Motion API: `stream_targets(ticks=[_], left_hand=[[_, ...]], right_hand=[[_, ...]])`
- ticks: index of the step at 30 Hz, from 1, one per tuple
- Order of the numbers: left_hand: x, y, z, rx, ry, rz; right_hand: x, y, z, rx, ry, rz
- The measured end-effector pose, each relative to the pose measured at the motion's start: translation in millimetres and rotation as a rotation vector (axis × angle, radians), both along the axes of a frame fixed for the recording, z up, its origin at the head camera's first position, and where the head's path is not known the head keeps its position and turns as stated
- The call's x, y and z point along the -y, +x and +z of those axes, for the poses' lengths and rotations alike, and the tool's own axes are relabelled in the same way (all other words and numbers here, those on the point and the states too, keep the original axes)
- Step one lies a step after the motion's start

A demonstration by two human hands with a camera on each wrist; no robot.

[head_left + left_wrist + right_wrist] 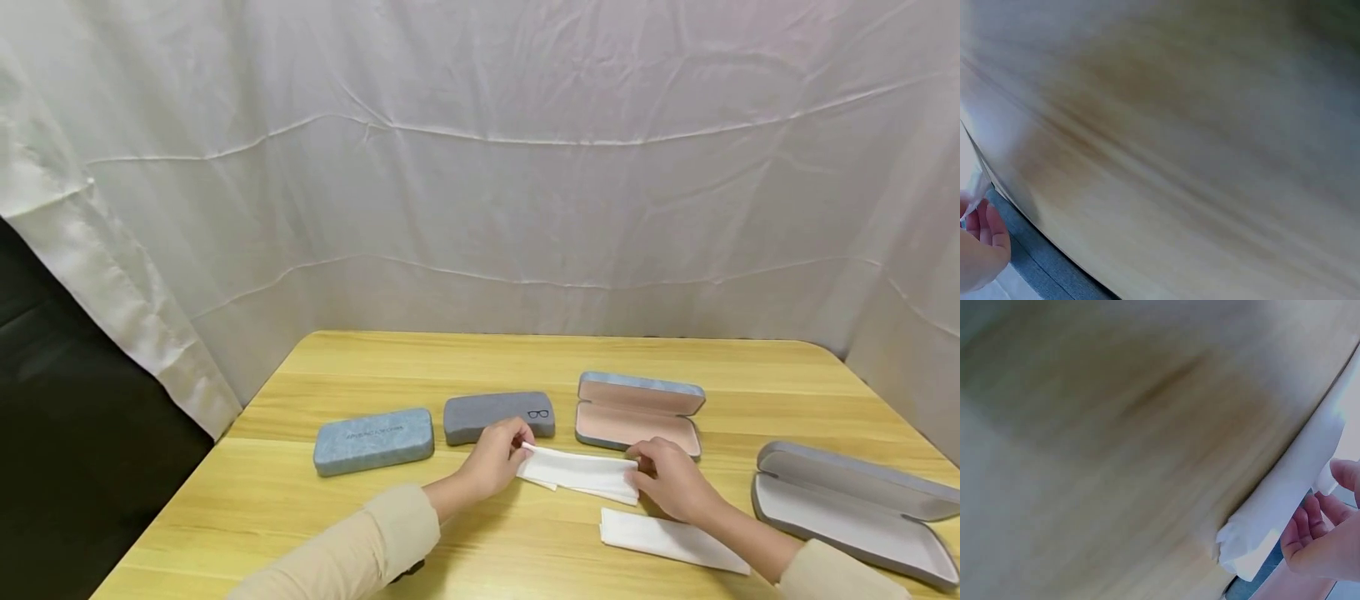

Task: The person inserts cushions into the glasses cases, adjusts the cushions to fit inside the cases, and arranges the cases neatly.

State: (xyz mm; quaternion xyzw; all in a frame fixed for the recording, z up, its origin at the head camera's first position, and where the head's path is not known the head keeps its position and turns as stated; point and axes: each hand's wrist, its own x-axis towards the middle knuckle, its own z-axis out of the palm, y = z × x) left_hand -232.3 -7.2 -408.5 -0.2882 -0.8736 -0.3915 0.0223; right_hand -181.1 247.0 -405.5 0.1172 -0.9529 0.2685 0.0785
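Note:
A folded white cloth (pixel 581 472) is stretched between both hands just above the table. My left hand (pixel 493 457) pinches its left end between thumb and fingers, in front of a closed grey-blue glasses case (pixel 480 415) with a glasses emblem. At the other end, my right hand (pixel 670 479) pinches the cloth near an open blue case with a pink lining (pixel 637 421). A second folded white cloth (pixel 667 537) lies on the table below the right hand and forearm, which partly cover it. The right wrist view shows that lying cloth (pixel 1291 481) beside the right hand (pixel 1329 531).
A closed light-blue glasses case (pixel 375 442) lies at the left. Over on the right, a larger grey case (pixel 855 521) stands open. The wooden table (pixel 247 517) is bordered by hanging white curtains (pixel 525 183) at the back and sides.

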Motion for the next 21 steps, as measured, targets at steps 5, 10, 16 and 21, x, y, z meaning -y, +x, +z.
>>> stream_targets(ticks=[5,10,16,21], left_hand=[[0.9,0.2,1.1,0.024,0.027,0.000],[0.3,0.8,1.2,0.053,0.073,0.019],[-1.5,-0.3,1.0,0.132,0.139,0.080],[-2.8,-2.4,2.9,0.176,0.165,0.097]], right_hand=[[0,-0.3,-1.7,-0.011,0.020,-0.025],[-2,0.7,0.1,0.020,-0.012,-0.041],[-5,1.1,6.2,0.071,-0.186,-0.046],[-7,-1.0,10.0,0.072,-0.309,-0.031]])
